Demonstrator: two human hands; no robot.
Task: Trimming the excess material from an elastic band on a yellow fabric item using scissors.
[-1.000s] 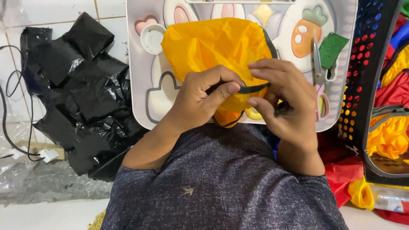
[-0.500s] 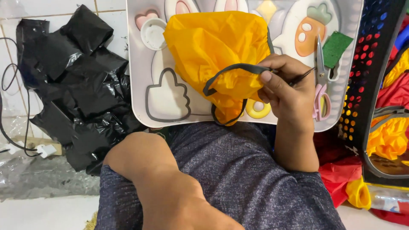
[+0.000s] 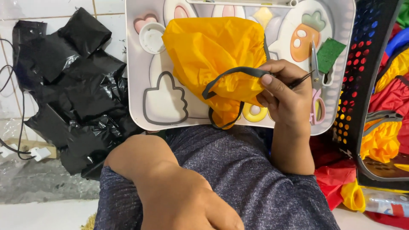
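Black strap [image 3: 238, 72] of orange fabric [image 3: 213, 55] is pinched by right hand [image 3: 285, 96] w/ thin tool at tray [image 3: 136, 85] near edge; left hand [image 3: 179, 200] is rested on lap, nothing held.

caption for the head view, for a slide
Right hand holds a yellow bag by its grey strap over a white tray; left hand out of view.

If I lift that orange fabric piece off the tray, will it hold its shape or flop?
The orange fabric piece would probably flop: it lies crumpled in soft folds. It looks thin, so likely light. Its dark strap, pinched by the right hand, would probably trail.
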